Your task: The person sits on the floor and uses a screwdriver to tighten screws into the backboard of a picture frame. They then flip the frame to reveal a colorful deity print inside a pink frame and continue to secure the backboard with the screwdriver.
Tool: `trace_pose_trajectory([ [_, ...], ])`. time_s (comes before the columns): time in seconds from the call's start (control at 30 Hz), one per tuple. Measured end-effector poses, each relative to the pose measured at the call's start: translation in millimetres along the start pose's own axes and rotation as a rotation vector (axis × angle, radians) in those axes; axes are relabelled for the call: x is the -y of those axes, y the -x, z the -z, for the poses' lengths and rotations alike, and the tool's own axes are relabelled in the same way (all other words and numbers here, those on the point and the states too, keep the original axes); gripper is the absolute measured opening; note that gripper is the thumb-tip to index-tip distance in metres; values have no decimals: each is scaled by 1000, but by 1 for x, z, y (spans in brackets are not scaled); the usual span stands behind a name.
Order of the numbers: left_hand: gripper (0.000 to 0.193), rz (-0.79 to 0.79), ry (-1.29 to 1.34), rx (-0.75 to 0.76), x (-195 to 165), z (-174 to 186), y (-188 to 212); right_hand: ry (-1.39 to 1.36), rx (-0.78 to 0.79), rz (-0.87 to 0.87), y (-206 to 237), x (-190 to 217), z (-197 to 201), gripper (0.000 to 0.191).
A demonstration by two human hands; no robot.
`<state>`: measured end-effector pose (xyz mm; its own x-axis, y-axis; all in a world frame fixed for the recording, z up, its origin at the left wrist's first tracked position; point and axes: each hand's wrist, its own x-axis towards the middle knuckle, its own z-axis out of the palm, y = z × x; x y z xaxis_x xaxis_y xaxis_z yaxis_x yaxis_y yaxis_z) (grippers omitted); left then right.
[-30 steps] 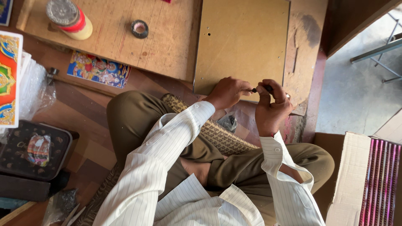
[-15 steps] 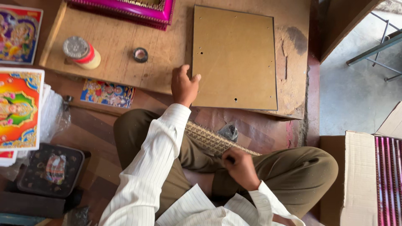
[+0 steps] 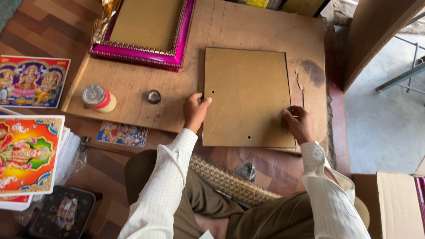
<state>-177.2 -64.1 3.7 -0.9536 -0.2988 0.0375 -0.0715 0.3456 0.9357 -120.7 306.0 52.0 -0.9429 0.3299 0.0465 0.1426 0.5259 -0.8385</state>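
Head view, low plywood worktop [image 3: 133, 84], wooden floor [image 3: 40, 40], brown backing board [image 3: 248, 95]

Soft daylight is coming in from my right, washing out the concrete floor [image 3: 385, 115] there and glinting off the foil [image 3: 105, 20] at the pink frame [image 3: 146, 31], while my hands are casting only faint shadows and everything is staying sharp.
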Motion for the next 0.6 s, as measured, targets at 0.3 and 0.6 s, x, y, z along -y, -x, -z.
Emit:
trace_pose_trajectory([
  [0.3,26,104,370,180,-88,13,2,-343,76,-405,-13,53,32,25],
  [0.6,13,-749,294,2,-220,110,32,-437,-174,588,50,154,128,18],
])
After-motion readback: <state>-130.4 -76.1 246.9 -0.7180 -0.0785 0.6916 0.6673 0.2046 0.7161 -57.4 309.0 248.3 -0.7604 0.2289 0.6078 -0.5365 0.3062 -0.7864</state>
